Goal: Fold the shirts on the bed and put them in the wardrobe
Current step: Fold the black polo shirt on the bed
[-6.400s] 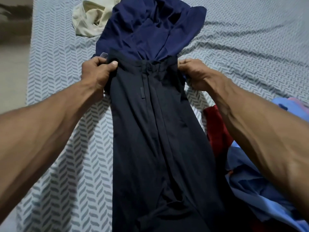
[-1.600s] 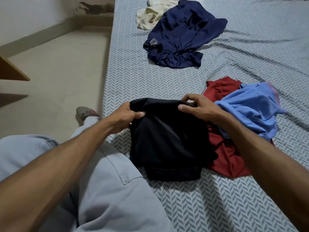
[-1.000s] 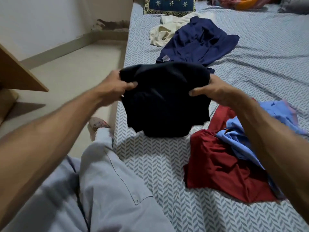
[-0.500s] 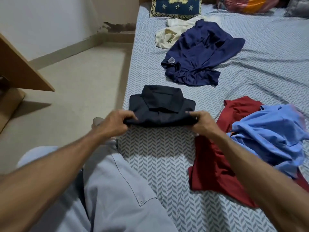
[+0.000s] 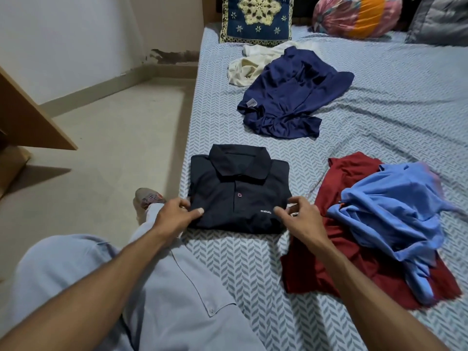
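Hands sit at the near corners of the folded black polo shirt (image 5: 239,192), which lies flat on the bed (image 5: 253,269) with its collar turned away from the person. The left hand (image 5: 174,219) pinches the shirt's near left corner, thumb on top of the cloth and the other fingers curled at its edge. The right hand (image 5: 301,219) is loosely open at the shirt's near right corner, thumb and forefinger apart and nothing clasped; whether the fingertips touch the cloth cannot be told.

Just right of the black shirt lies a crumpled red shirt (image 5: 336,249), with a rumpled light blue shirt (image 5: 392,211) heaped on top of it. Beyond the black shirt, apart from it, a navy shirt (image 5: 291,97) lies unfolded, its far edge overlapping a cream garment (image 5: 243,69). Farther still from the black shirt, at the head of the bed, a blue patterned cushion (image 5: 255,19) stands. The person's knee in light grey trousers (image 5: 164,287) rests on the bed's edge, near the black shirt's left side.
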`<action>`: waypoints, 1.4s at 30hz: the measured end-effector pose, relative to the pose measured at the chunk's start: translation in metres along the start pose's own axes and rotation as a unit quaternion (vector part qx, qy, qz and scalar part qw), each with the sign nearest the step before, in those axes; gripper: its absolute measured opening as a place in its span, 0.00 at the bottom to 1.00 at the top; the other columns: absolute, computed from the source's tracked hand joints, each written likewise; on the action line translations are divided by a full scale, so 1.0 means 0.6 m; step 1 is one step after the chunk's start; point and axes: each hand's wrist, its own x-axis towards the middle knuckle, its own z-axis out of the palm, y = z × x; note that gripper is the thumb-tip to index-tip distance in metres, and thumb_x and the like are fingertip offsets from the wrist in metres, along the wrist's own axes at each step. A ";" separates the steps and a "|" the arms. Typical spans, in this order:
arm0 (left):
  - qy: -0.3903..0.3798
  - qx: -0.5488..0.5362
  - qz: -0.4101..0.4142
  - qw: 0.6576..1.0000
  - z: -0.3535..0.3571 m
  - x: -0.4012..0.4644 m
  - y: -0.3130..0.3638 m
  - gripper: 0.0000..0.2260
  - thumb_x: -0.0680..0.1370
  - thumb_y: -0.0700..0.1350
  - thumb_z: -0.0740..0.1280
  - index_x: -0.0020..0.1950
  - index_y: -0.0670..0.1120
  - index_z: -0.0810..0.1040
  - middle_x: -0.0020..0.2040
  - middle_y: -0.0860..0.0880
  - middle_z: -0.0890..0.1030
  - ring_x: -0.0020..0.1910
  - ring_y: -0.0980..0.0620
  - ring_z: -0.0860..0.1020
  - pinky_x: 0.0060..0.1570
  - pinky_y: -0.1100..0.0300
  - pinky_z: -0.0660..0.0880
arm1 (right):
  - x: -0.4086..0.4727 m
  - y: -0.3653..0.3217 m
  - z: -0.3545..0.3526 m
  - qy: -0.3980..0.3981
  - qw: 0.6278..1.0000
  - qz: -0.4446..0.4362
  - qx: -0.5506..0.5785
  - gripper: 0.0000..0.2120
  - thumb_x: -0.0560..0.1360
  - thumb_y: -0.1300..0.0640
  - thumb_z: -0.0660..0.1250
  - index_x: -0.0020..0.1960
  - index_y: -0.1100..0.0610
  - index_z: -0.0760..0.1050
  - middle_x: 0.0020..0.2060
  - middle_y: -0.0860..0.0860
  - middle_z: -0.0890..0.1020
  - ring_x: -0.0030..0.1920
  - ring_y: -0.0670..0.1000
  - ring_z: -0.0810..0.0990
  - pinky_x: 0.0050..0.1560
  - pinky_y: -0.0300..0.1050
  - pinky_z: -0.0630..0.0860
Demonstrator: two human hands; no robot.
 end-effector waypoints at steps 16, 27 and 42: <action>0.035 -0.002 -0.076 0.996 0.008 -0.008 0.013 0.07 0.74 0.43 0.75 0.40 0.45 0.77 0.36 0.48 0.79 0.37 0.49 0.75 0.38 0.57 0.72 | -0.006 0.018 0.021 -0.112 0.988 0.042 0.099 0.15 0.72 0.38 0.72 0.50 0.44 0.72 0.31 0.39 0.78 0.37 0.42 0.76 0.55 0.54 0.63; 0.052 0.110 -0.043 0.992 0.012 0.008 0.032 0.07 0.71 0.43 0.69 0.47 0.49 0.75 0.42 0.49 0.79 0.45 0.44 0.77 0.42 0.55 0.72 | 0.010 -0.032 -0.026 0.006 0.968 0.079 -0.240 0.19 0.69 0.39 0.61 0.41 0.53 0.80 0.42 0.52 0.82 0.54 0.58 0.79 0.56 0.55 0.64; -0.006 0.049 -0.104 0.993 0.007 0.175 0.144 0.35 0.62 0.56 0.83 0.62 0.40 0.77 0.56 0.44 0.82 0.53 0.43 0.81 0.53 0.51 0.81 | 0.193 -0.119 0.007 -0.130 0.957 0.211 0.151 0.27 0.57 0.47 0.84 0.48 0.63 0.81 0.40 0.56 0.87 0.40 0.57 0.87 0.49 0.58 0.84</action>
